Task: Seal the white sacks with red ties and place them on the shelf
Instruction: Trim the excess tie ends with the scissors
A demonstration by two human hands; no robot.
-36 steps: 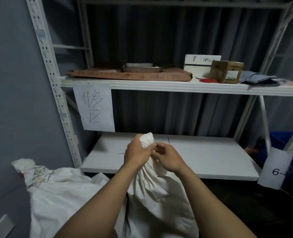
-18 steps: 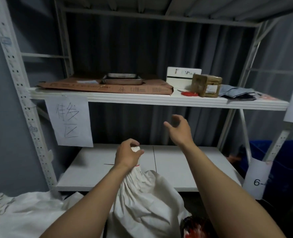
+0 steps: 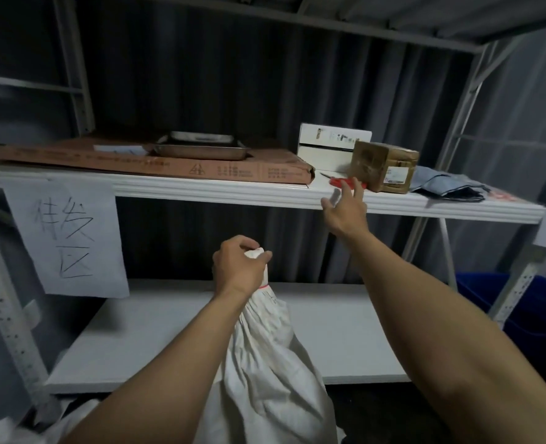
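My left hand (image 3: 238, 267) grips the bunched neck of a white sack (image 3: 265, 363), which hangs in front of the lower shelf (image 3: 345, 331). A thin red mark shows on the neck just below my fist. My right hand (image 3: 345, 209) is raised to the front edge of the upper shelf (image 3: 217, 192), fingers spread and holding nothing. Its fingertips are right at the red ties (image 3: 338, 181) lying on that shelf beside the brown parcel (image 3: 383, 166); I cannot tell if they touch.
On the upper shelf lie a flat cardboard box (image 3: 169, 163) with a metal tray (image 3: 201, 149) on it, a white box (image 3: 332, 141) and grey folded bags (image 3: 447, 185). A paper sign (image 3: 66, 235) hangs at left. A blue bin (image 3: 527, 309) stands at right. More white sack (image 3: 9, 427) lies bottom left.
My right hand let go of the sack neck and rose up and right to the red ties on the upper shelf. My left hand kept its grip. The view tilted upward.
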